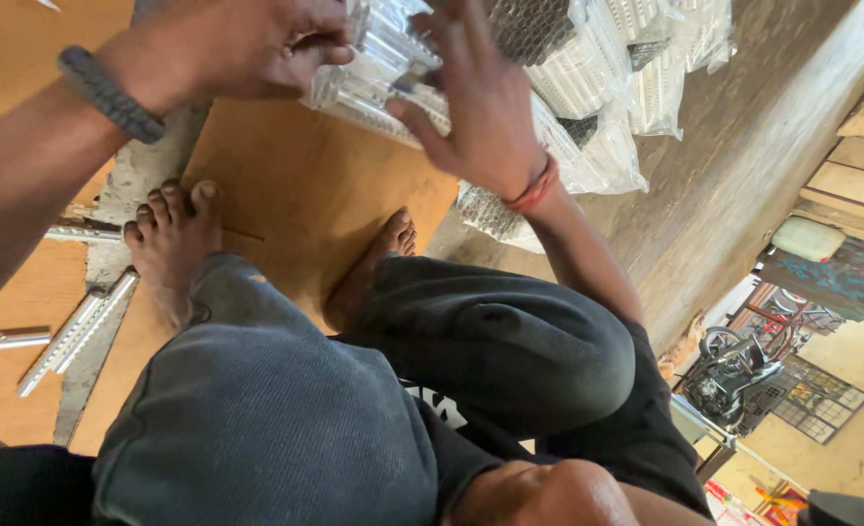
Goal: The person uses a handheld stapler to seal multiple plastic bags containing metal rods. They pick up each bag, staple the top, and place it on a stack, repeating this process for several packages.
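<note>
Near the top of the head view, both my hands grip one clear plastic pack of shiny metal pieces (378,68). My left hand (237,49), with a dark braided band on its wrist, pinches the pack's near end. My right hand (476,107), wearing a reddish thread on the wrist, presses its fingers over the pack's other side. I sit with my knees up in dark trousers, my bare feet (173,239) resting on a brown board (295,175).
More plastic-wrapped packs (607,58) are stacked at the top right. Loose perforated metal strips (76,331) lie on the board at the left. A motorbike (734,375) and a metal grille (812,394) stand at the lower right.
</note>
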